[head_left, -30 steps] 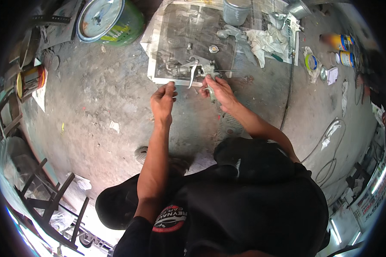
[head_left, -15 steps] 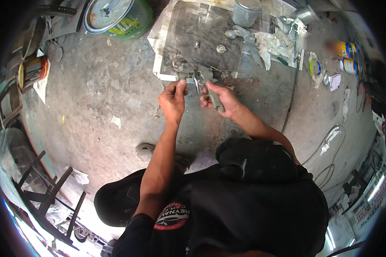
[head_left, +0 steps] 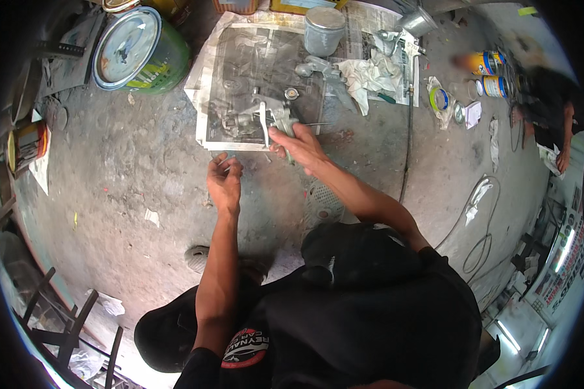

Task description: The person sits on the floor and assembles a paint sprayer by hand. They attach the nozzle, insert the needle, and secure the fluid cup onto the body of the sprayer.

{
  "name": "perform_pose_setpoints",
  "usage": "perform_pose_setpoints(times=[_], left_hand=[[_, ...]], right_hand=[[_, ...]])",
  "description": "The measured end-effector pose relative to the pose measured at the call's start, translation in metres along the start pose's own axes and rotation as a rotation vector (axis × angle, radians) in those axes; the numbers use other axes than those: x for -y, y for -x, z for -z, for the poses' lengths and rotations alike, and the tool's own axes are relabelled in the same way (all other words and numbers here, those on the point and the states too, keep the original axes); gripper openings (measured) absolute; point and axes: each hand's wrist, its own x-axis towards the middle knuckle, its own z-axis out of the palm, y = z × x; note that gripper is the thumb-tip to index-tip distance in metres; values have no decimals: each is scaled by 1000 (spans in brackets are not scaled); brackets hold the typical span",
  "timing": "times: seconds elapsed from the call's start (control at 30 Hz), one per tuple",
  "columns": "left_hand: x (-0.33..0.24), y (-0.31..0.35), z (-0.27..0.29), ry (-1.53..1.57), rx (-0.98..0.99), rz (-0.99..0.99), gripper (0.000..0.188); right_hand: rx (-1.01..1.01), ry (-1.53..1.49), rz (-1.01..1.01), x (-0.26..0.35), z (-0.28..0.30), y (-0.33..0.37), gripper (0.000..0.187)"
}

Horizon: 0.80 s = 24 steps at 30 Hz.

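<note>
The right hand (head_left: 298, 145) is clamped around the grip of a spray gun (head_left: 281, 115), a dull grey-green metal body with a smooth, curved silvery trigger, raised over the near edge of the newspaper (head_left: 204, 123). The left hand (head_left: 224, 186) hangs beside it, palm up, fingers loosely curled (I cannot tell whether the tips pinch something small). The paper is darkly smudged over its middle, paler along its edges; a small round metal part (head_left: 292, 93) lies beyond the gun. Farther back, a second, dusty grey gun (head_left: 328, 74) rests against a crumpled whitish sheet (head_left: 370, 72), just in front of a grey cylindrical can (head_left: 324, 34). A thin dark hose (head_left: 407, 139) runs along the rough, stained concrete to the right, while a broad green drum (head_left: 165, 58) stands left of the paper.
</note>
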Motion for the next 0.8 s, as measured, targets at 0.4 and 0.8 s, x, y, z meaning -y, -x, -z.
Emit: perform_pose_setpoints(times=[0.4, 0.8], left_hand=[[-40, 25, -28, 263, 485, 396, 48], [8, -18, -12, -34, 364, 123, 49]], right_hand=[[-100, -38, 320, -34, -52, -10, 45], [-755, 705, 697, 15, 124, -43, 60]])
